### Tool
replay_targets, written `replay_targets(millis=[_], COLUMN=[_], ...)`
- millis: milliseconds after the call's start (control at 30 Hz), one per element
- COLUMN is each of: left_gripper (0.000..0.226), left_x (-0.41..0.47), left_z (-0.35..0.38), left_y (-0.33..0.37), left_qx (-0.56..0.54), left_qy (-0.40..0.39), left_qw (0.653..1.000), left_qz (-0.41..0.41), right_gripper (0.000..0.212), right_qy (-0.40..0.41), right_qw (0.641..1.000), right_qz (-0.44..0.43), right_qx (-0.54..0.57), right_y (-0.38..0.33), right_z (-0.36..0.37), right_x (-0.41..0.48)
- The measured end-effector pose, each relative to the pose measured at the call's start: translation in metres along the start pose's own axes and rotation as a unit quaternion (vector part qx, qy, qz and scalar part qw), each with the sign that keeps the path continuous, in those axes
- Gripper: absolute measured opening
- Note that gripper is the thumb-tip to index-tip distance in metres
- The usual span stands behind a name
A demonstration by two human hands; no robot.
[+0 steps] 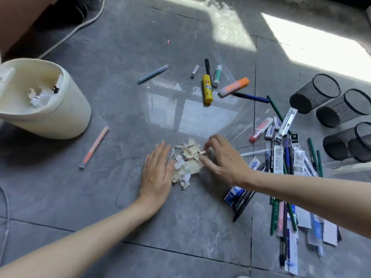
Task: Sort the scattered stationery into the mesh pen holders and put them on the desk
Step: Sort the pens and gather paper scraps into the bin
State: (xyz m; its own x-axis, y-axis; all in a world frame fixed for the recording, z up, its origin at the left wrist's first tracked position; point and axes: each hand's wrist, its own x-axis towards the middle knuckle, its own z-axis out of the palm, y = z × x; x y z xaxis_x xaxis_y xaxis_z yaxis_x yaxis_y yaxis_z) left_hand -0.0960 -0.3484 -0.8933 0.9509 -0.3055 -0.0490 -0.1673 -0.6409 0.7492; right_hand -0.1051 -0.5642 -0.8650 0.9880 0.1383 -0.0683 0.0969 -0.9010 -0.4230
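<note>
- Left hand [157, 175], fingers flat and spread, holding nothing, presses beside torn paper scraps [187, 162] on the grey floor [120, 97].
- Right hand [224, 157], fingers curled loosely, touches the scraps.
- Mesh pen holders [315, 93] lie tipped at right, beside scattered pens [281, 157].

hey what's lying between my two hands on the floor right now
In the head view, a small heap of torn paper scraps lies on the floor between your left hand and right hand, both open around it.

— Holders? — I note four black mesh pen holders [315, 93] lying on their sides, far right. — Stationery? — Pens and refills [281, 157] heaped beside them; glue sticks [207, 89] and highlighter [233, 86] scattered farther off on the floor.
</note>
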Motion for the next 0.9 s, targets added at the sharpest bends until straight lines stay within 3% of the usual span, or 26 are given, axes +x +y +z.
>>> replay_targets(millis=[100,200,333,400,500,600,667,767,900], left_gripper=[0.065,0.056,0.055,0.052,0.043,0.039,0.044,0.049,0.052], left_x=[-0.013,-0.011,0.005,0.024,0.050,0.048,0.037,0.031,0.021], left_z=[0.029,0.043,0.036,0.029,0.027,0.024,0.019,0.011,0.012], left_y=[0.013,0.036,0.040,0.036,0.028,0.024,0.023,0.018,0.012], left_qx=[-0.008,-0.121,-0.137,-0.105,-0.041,-0.067,-0.092,-0.107,-0.094], left_qy=[-0.011,-0.013,0.088,0.060,-0.079,-0.162,-0.172,-0.118,-0.114], left_qw=[1.000,0.992,0.987,0.993,0.996,0.983,0.978,0.984,0.987], left_qz=[-0.014,-0.016,0.015,0.010,0.020,0.062,0.076,0.075,0.066], right_gripper=[0.045,0.049,0.048,0.046,0.045,0.048,0.052,0.058,0.070], right_qy=[-0.058,-0.098,-0.011,0.036,0.041,0.048,0.044,0.055,0.157], right_qw=[0.989,0.967,0.945,0.929,0.936,0.936,0.931,0.929,0.901], right_qz=[0.052,0.045,0.134,0.168,0.184,0.197,0.199,0.206,0.254], right_qx=[0.124,0.233,0.299,0.327,0.298,0.289,0.305,0.304,0.313], right_y=[-0.002,-0.022,-0.032,-0.028,-0.017,-0.013,-0.023,-0.046,-0.071], right_z=[0.005,0.018,0.021,0.014,0.007,0.013,0.021,0.034,0.056], right_x=[-0.001,-0.006,-0.008,-0.011,-0.027,-0.050,-0.060,-0.058,-0.036])
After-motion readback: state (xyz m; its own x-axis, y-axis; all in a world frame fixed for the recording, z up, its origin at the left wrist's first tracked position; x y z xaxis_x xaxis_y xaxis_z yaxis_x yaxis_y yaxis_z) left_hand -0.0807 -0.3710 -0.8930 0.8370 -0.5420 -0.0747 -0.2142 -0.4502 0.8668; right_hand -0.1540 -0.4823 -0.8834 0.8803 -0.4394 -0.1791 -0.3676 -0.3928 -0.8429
